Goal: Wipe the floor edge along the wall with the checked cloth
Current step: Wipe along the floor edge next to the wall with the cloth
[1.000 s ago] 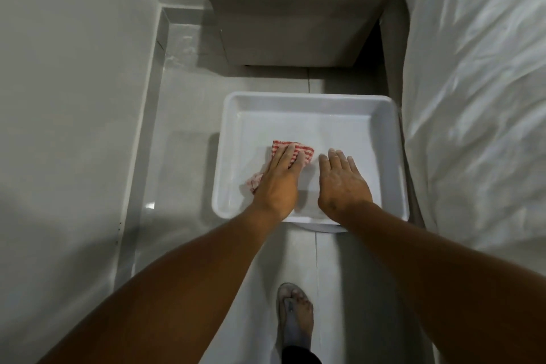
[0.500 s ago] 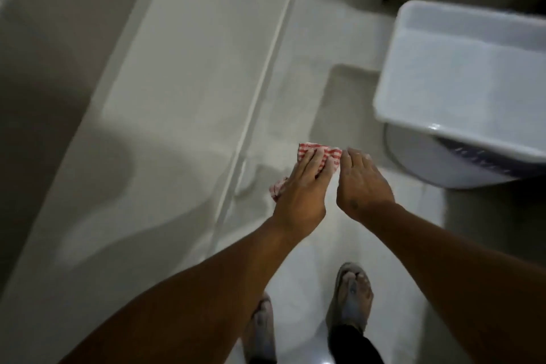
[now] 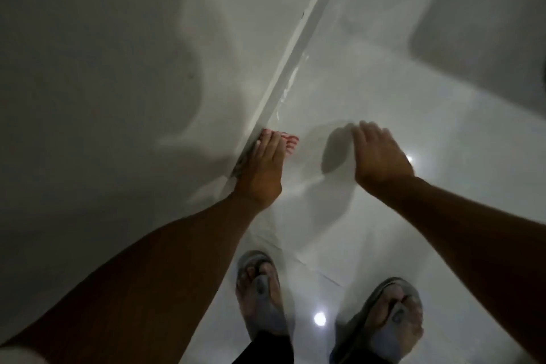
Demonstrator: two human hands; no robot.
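Note:
My left hand lies flat on the red-and-white checked cloth, pressing it against the floor edge where the pale skirting meets the glossy floor. Only the cloth's far end shows past my fingertips; the remainder is under my palm. My right hand hovers just above the floor to the right of the cloth, fingers loosely spread and holding nothing, with its shadow on the tiles beside it. The grey wall fills the left of the view.
My two feet in grey sandals stand on the white tiles just below my hands. A dark shadow covers the floor at the upper right. A ceiling light reflects between my feet.
My left hand has carried the cloth from the white tub down and left to the floor edge at the wall. My right hand has moved apart from it. The tub has left the view.

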